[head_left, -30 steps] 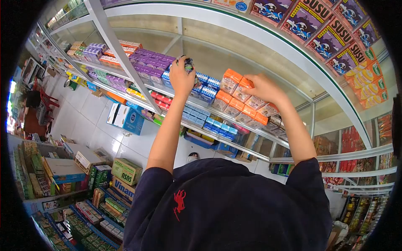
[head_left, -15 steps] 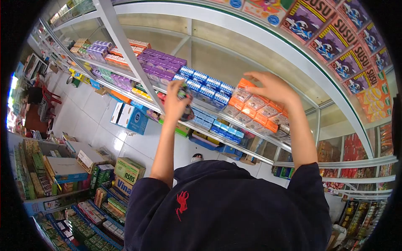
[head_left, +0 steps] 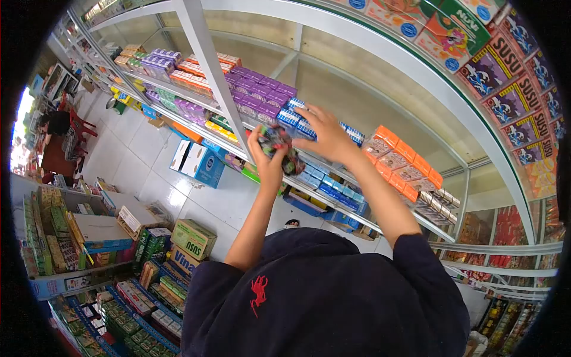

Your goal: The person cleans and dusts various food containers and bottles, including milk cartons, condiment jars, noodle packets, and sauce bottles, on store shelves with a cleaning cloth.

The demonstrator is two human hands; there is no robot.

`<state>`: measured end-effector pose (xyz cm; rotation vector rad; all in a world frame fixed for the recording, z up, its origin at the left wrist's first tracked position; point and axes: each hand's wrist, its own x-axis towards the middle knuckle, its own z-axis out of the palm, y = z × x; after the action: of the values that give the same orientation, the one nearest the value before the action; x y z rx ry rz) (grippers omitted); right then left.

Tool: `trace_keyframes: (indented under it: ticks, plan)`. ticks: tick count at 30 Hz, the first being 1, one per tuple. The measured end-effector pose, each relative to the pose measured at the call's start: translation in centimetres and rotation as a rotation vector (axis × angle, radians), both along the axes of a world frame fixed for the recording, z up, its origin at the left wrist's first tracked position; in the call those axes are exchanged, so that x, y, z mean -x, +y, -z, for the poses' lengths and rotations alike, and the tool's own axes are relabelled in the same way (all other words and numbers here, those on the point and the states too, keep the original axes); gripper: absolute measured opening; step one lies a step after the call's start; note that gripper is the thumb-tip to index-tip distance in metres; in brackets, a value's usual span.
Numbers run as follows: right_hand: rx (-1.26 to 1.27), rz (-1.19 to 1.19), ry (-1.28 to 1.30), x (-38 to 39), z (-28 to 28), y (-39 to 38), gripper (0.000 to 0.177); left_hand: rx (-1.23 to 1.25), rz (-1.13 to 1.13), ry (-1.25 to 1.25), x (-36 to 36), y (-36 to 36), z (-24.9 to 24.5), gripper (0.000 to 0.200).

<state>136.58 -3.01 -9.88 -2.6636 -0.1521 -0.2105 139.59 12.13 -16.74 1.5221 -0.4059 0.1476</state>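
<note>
My left hand (head_left: 266, 163) is closed around a crumpled bundle (head_left: 278, 149), dark with red and green patches, which looks like a patterned cloth. It is held in front of the shelf edge, close to the white upright post. My right hand (head_left: 327, 140) is open, its fingers spread over the blue-and-white cartons (head_left: 291, 113). The right thumb is near the bundle; whether it touches cannot be made out. Purple cartons (head_left: 262, 89) stand left of the blue ones, and orange cartons (head_left: 398, 163) are stacked to the right, below my right forearm.
A white shelf post (head_left: 208, 59) rises left of my hands. Light-blue cartons (head_left: 327, 181) line the lower shelf. On the tiled floor stand a blue box (head_left: 205, 166) and stacked cartons (head_left: 193, 238). A person (head_left: 62, 128) sits far left near a red chair.
My right hand has moved left from the orange cartons toward the bundle in my left hand. The view has shifted, so the shelf goods appear further right.
</note>
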Motion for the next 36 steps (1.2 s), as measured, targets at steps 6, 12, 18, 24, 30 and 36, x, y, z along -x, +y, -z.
trace_keyframes:
  ticks: [6,12,18,24,30,36]
  plan:
    - [-0.508,0.101,-0.416,-1.2,0.8,1.7,0.063,0.551,0.608,0.344,-3.2,-1.8,-3.4,0.058]
    - [-0.076,0.383,-0.351,-4.2,2.1,-0.5,0.046,-0.918,-0.081,-0.770,-10.8,-3.8,-0.2,0.033]
    - [0.025,0.698,-0.143,-1.0,2.1,-1.9,0.034,-0.839,-0.174,-0.761,-10.3,-4.5,0.2,0.031]
    - [0.109,0.413,-0.140,-5.7,2.1,0.3,0.035,-0.921,-0.151,-0.777,-10.9,-3.9,0.6,0.027]
    - [0.094,0.527,0.010,-0.9,1.2,-1.6,0.036,-0.859,-0.128,-0.654,-10.4,-4.4,0.2,0.032]
    - [0.208,0.488,-0.108,-4.5,1.9,1.3,0.033,-0.832,-0.155,-0.730,-10.3,-4.3,0.1,0.030]
